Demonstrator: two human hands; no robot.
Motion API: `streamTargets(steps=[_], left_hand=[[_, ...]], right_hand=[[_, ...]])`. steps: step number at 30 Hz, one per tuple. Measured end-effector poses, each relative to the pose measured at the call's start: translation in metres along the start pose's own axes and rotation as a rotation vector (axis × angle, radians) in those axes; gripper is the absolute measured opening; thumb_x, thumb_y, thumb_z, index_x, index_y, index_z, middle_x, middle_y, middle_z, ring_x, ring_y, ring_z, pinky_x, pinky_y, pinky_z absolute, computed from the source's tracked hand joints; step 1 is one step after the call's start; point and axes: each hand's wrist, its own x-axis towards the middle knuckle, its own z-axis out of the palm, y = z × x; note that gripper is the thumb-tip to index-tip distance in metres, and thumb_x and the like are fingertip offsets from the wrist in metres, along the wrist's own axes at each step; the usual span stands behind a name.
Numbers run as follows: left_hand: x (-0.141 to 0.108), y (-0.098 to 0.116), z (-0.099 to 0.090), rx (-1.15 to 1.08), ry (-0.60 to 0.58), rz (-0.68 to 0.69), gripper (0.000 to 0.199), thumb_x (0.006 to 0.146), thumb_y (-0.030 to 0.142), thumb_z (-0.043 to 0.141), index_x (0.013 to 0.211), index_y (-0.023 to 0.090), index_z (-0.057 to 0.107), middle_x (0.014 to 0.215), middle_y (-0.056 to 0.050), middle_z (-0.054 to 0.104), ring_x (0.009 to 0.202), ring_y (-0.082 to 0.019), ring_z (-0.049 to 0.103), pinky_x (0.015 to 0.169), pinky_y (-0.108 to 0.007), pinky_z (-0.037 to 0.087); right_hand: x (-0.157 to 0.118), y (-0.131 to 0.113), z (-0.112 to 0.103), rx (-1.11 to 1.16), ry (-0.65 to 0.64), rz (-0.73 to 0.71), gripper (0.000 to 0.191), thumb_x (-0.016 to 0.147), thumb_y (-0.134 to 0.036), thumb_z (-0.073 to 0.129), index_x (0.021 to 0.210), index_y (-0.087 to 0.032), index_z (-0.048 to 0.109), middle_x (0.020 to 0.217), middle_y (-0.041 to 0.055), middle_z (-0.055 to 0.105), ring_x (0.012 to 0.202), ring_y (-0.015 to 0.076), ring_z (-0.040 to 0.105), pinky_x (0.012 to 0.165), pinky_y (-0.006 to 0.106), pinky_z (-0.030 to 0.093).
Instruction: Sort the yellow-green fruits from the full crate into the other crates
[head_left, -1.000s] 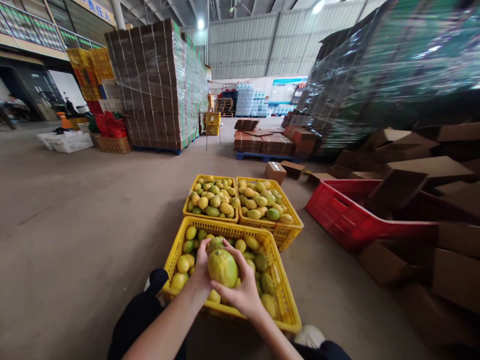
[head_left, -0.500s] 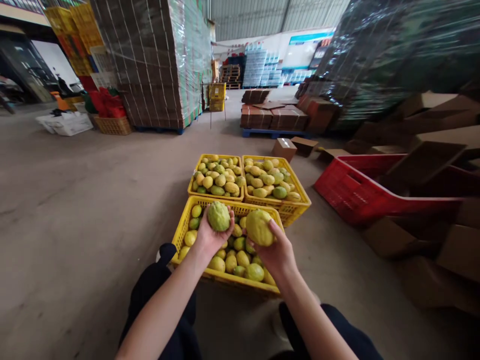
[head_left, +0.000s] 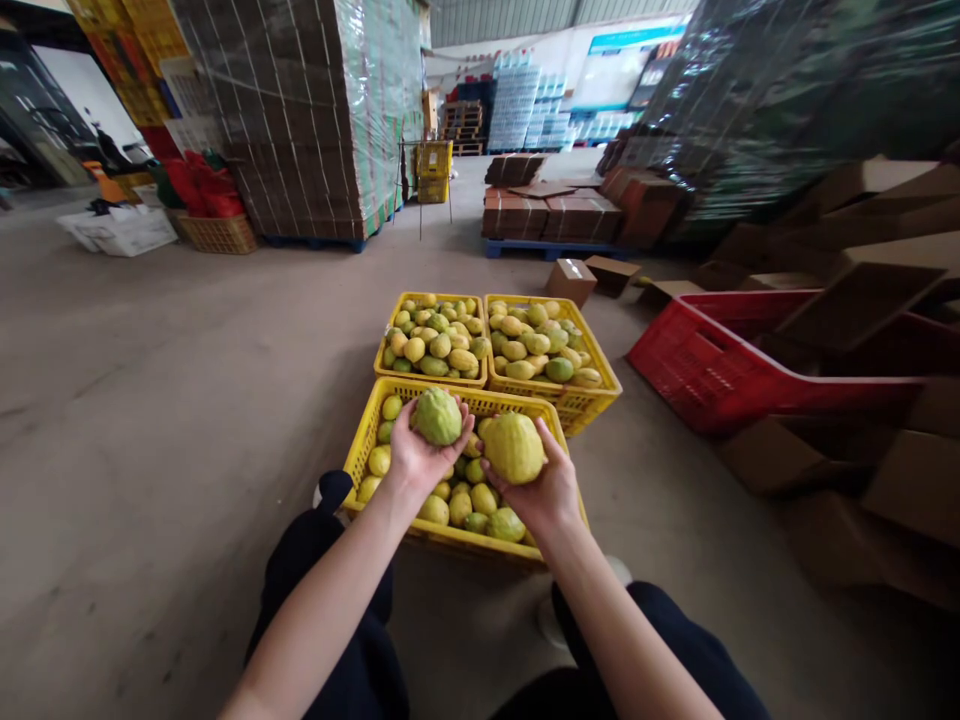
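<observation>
A knobbly green citrus fruit rests in my left hand, palm up with the fingers curled round it. To its right, my right hand holds a larger, ribbed yellow citrus fruit from below and the side, thumb along its right edge. The two fruits are apart, side by side. Both hands are above the near yellow crate, where many yellow and green fruits lie; my hands hide part of them.
Two more yellow crates of fruit, left and right, adjoin the near one. A red crate with cardboard stands right, among open boxes. Behind are flattened cartons on a blue pallet and a tall wrapped stack.
The yellow fruit has turned in my right hand, which now cups it more from below. My left hand still holds the green fruit, palm more open. The view has tilted slightly downward.
</observation>
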Motion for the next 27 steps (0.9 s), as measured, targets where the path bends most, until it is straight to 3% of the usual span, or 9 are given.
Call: streamTargets(steps=[5,12,18,22,27], left_hand=[[-0.004,0.002,0.002,-0.089,0.033,-0.018,0.034,0.095,0.038,0.046,0.098,0.011,0.066,0.087,-0.011,0.071,0.078,-0.019,0.070,0.065,-0.028,0.061],[-0.002,0.005,0.004,0.056,0.139,0.130,0.027,0.097,0.038,0.053,0.088,0.016,0.066,0.076,-0.005,0.071,0.072,-0.019,0.070,0.066,-0.032,0.063],[-0.009,0.007,0.002,0.066,0.088,0.064,0.033,0.098,0.042,0.050,0.088,0.015,0.066,0.077,-0.004,0.071,0.070,-0.017,0.070,0.062,-0.027,0.062],[-0.014,0.008,0.001,0.100,0.032,0.077,0.033,0.096,0.043,0.052,0.084,0.016,0.066,0.079,-0.005,0.070,0.066,-0.015,0.068,0.055,-0.025,0.060],[-0.011,0.007,-0.004,0.091,0.058,0.046,0.029,0.095,0.039,0.053,0.084,0.016,0.067,0.069,-0.002,0.067,0.063,-0.015,0.066,0.058,-0.026,0.059]], right_hand=[[0.006,0.001,-0.004,0.024,0.013,0.023,0.027,0.092,-0.042,0.055,0.091,-0.017,0.065,0.072,0.0080,0.075,0.062,0.0257,0.073,0.042,0.030,0.055],[0.006,0.004,0.001,0.026,0.038,-0.057,0.037,0.094,-0.051,0.053,0.099,-0.017,0.065,0.083,0.0102,0.077,0.070,0.0253,0.075,0.055,0.036,0.062],[0.003,0.004,-0.002,0.050,-0.105,0.042,0.033,0.092,-0.043,0.055,0.097,-0.013,0.067,0.085,0.0143,0.076,0.067,0.0237,0.073,0.048,0.030,0.059],[0.004,0.008,-0.006,0.071,-0.241,0.013,0.045,0.088,-0.059,0.055,0.086,-0.016,0.067,0.079,0.0099,0.074,0.056,0.0190,0.065,0.033,0.023,0.047],[0.002,0.013,-0.003,0.122,-0.338,-0.004,0.052,0.089,-0.067,0.047,0.082,-0.020,0.067,0.077,0.0052,0.069,0.052,0.0141,0.055,0.032,0.019,0.040]])
